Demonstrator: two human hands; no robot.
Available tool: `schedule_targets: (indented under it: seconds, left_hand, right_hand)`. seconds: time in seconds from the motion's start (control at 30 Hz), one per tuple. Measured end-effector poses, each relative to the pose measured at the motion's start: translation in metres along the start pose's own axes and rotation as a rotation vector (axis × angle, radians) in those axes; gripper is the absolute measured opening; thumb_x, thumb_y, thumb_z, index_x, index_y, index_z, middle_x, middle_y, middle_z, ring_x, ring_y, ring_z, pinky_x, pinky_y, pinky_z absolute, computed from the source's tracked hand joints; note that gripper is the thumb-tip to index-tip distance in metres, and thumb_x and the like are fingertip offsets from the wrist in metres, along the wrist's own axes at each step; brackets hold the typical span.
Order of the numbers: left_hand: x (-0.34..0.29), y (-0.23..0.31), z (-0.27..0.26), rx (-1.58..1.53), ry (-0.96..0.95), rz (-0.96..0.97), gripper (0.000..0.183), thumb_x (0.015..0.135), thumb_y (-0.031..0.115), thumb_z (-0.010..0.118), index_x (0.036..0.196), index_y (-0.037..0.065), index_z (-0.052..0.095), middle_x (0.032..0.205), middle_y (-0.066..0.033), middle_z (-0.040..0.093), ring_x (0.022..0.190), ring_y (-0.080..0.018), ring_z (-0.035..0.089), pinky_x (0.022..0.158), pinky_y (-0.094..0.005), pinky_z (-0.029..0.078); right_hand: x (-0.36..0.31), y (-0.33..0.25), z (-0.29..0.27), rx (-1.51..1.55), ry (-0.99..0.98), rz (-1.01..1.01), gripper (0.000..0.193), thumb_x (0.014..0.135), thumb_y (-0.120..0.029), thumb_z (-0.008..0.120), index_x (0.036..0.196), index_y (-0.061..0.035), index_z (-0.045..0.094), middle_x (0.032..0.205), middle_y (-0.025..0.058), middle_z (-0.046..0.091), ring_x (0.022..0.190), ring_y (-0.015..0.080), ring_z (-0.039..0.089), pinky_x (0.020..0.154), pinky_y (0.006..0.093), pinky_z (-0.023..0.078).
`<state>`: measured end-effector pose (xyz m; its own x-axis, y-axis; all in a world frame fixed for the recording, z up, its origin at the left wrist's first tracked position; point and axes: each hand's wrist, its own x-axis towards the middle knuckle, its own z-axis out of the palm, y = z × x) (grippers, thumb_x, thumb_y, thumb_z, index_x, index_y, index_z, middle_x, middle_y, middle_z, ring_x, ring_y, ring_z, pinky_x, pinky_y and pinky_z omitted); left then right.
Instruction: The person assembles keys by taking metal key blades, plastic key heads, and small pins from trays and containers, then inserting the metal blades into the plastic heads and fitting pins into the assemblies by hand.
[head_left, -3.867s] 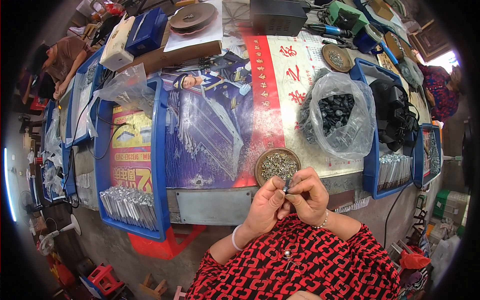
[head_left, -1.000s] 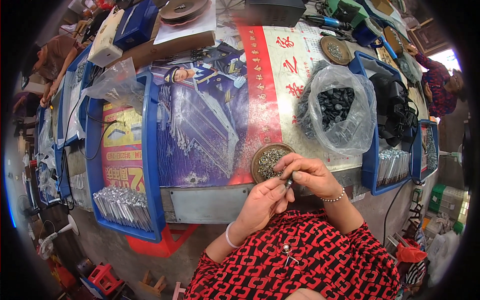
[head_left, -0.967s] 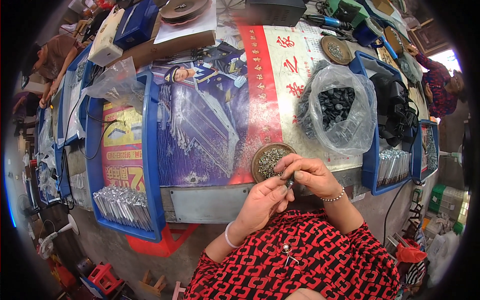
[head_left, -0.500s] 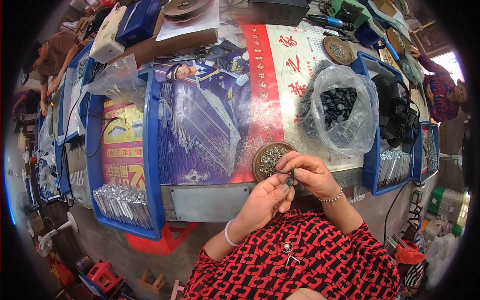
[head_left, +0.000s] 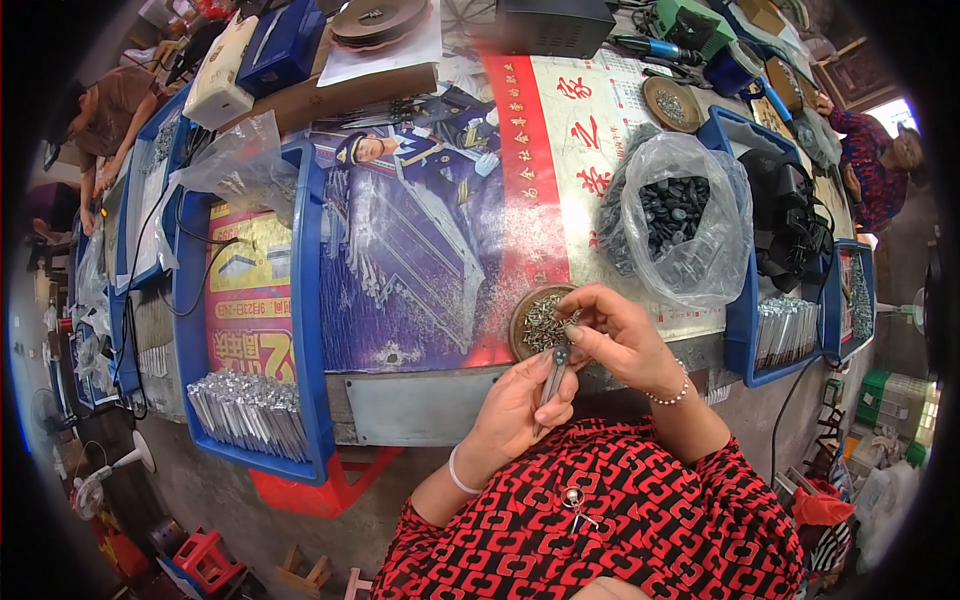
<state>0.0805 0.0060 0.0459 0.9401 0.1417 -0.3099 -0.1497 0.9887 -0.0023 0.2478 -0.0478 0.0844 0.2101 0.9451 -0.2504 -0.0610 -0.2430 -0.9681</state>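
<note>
My left hand [head_left: 522, 402] is closed round a slim silver metal strip [head_left: 550, 388], held upright with a small dark cap [head_left: 561, 356] at its top end. Just above it, my right hand [head_left: 632, 345] has thumb and forefinger pinched together over the near right edge of a round brown bowl [head_left: 515, 340]. What sits in that pinch is too small to make out. Small brass and silver screw-like pieces [head_left: 541, 325] fill the bowl. Beyond my right hand, a clear plastic bag [head_left: 733, 262] stands open with many glossy black pieces [head_left: 672, 210] inside.
A blue tray [head_left: 313, 330] at the left carries bundled silver strips [head_left: 247, 412]. More strips [head_left: 787, 330] stand in the right blue tray [head_left: 738, 335], below black cables. A second bowl [head_left: 672, 103] lies farther back. Printed posters [head_left: 410, 270] cover the bench. Other people work at both sides.
My hands, together before, have come apart. The right has shifted up toward the bowl, while the left has tilted so that the strip and its dark cap show.
</note>
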Motion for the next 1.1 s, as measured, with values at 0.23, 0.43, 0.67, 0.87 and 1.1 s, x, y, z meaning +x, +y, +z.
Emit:
schedule_targets:
  seconds: [0.23,0.43,0.67,0.87,1.1]
  left_hand:
    - [-0.011,0.008,0.003,0.232,-0.019,0.096,0.037,0.097,0.017,0.036,0.13,0.002,0.032,0.08,-0.0114,0.055,0.052,-0.0083,0.043,0.049,-0.0185,0.035]
    - [-0.021,0.011,-0.004,0.589,0.055,0.128,0.031,0.097,0.018,0.039,0.123,0.002,0.038,0.082,-0.0088,0.057,0.057,-0.0076,0.048,0.054,-0.0175,0.04]
    - [-0.029,0.011,-0.003,0.731,0.057,0.168,0.02,0.096,0.019,0.042,0.107,0.003,0.046,0.075,-0.0015,0.053,0.058,-0.0044,0.046,0.054,-0.0154,0.038]
    - [-0.025,0.008,-0.015,0.769,0.079,0.241,0.019,0.096,0.019,0.042,0.105,0.003,0.048,0.072,0.0004,0.051,0.057,-0.0037,0.044,0.053,-0.0152,0.036]
    - [-0.021,0.01,-0.014,0.675,0.091,0.204,0.023,0.096,0.015,0.042,0.114,0.002,0.043,0.081,-0.0031,0.053,0.061,-0.0059,0.046,0.055,-0.0172,0.038]
  right_hand:
    - [0.002,-0.034,-0.003,-0.656,-0.194,-0.473,0.023,0.08,-0.005,0.06,0.103,-0.004,0.058,0.098,0.0122,0.058,0.087,0.0274,0.059,0.074,0.0329,0.047]
    - [0.005,-0.031,0.007,-0.637,-0.167,-0.39,0.02,0.079,-0.005,0.06,0.098,-0.0028,0.058,0.092,0.0113,0.059,0.082,0.0283,0.059,0.069,0.033,0.047]
    - [0.004,-0.02,0.02,-0.516,-0.263,-0.314,0.008,0.082,-0.008,0.057,0.088,-0.0015,0.057,0.082,0.0115,0.057,0.078,0.029,0.058,0.067,0.0349,0.046]
    - [0.006,-0.013,0.021,-0.494,-0.234,-0.357,0.009,0.081,-0.004,0.059,0.088,-0.0002,0.058,0.08,0.0098,0.057,0.071,0.0235,0.058,0.063,0.0312,0.046]
    - [0.003,-0.021,0.016,-0.605,-0.205,-0.44,0.017,0.08,-0.008,0.056,0.097,-0.0041,0.058,0.095,0.0101,0.057,0.084,0.0279,0.056,0.072,0.0361,0.046]
